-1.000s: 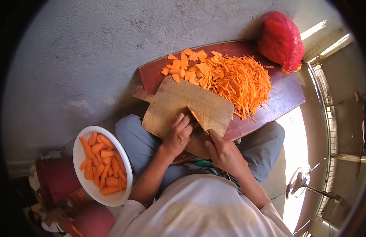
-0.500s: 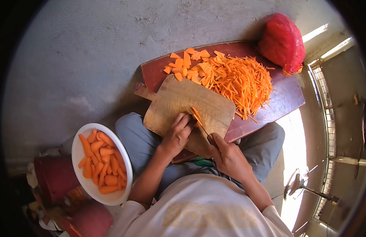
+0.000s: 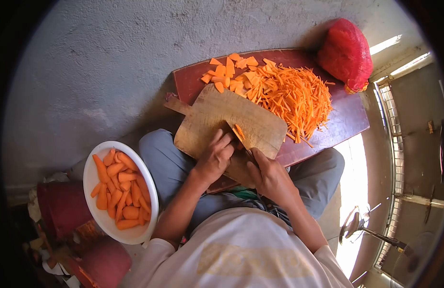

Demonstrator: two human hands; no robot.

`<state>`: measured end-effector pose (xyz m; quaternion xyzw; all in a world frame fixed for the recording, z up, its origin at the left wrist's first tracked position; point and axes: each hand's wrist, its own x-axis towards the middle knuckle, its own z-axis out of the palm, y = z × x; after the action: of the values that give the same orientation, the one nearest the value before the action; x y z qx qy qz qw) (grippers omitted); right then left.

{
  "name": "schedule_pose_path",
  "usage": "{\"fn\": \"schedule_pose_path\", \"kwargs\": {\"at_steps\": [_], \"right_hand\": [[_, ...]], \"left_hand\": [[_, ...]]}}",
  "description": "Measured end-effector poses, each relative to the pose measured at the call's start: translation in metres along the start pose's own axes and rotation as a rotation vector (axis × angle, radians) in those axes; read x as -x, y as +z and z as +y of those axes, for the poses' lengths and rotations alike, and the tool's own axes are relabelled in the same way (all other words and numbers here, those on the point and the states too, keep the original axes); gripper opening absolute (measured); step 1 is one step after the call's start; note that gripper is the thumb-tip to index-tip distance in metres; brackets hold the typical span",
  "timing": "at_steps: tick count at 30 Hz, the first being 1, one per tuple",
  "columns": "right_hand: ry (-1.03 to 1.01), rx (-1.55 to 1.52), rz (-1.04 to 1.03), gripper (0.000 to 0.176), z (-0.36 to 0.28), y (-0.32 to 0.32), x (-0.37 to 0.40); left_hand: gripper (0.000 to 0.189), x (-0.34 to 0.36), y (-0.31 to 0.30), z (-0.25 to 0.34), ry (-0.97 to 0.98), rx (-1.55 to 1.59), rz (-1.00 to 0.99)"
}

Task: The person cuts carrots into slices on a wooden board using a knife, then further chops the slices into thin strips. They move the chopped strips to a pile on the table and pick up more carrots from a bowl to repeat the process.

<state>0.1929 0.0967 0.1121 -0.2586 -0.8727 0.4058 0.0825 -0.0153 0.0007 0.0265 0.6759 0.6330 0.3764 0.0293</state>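
Slicing on a worn wooden cutting board [image 3: 210, 113] with a stubby handle, a seated person steadies a thin orange carrot piece [image 3: 239, 131] near the board's middle. The left hand [image 3: 214, 158] has its fingers [image 3: 225, 142] bent, their tips pinning the piece to the wood. The right hand [image 3: 270, 177] has its fingers wrapped tight round the handle of a knife [image 3: 243, 144], whose narrow blade angles up beside the piece.

The board rests partly on the person's lap and partly on a dark red rectangular tray [image 3: 349, 117]. On the tray lie a tangled heap of fine carrot strips [image 3: 298, 96] and flat, angular carrot slices [image 3: 226, 69]. A bulging red mesh bag [image 3: 346, 50] sits at the tray's far corner. A smooth white oval plate [image 3: 89, 175] of chunky carrot lengths [image 3: 118, 192] lies by the left knee on the rough grey concrete floor [image 3: 102, 67].
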Motion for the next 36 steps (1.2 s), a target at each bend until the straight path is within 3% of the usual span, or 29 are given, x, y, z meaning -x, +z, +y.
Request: {"fn": "schedule_pose_path", "kwargs": {"at_steps": [6, 12, 21, 24, 30, 36], "right_hand": [[-0.004, -0.023, -0.022, 0.03, -0.007, -0.005, 0.015], [-0.019, -0.022, -0.029, 0.029, -0.006, -0.005, -0.004], [-0.081, -0.041, 0.02, 0.029, -0.003, 0.003, -0.008], [0.043, -0.057, -0.062, 0.035, -0.015, -0.013, 0.004], [-0.021, -0.02, -0.016, 0.036, -0.006, 0.002, -0.006], [-0.001, -0.081, -0.028, 0.034, -0.014, -0.011, 0.005]], "left_hand": [[0.033, 0.003, 0.001, 0.003, -0.084, 0.103, 0.051], [0.033, 0.004, -0.005, 0.0, -0.068, 0.045, -0.002], [0.029, 0.003, -0.002, 0.001, -0.054, 0.009, 0.068], [0.025, -0.002, -0.004, 0.005, -0.027, 0.057, 0.143], [0.033, 0.006, -0.003, 0.003, -0.092, -0.014, 0.047], [0.036, 0.005, -0.004, -0.001, -0.06, 0.087, 0.144]]}}
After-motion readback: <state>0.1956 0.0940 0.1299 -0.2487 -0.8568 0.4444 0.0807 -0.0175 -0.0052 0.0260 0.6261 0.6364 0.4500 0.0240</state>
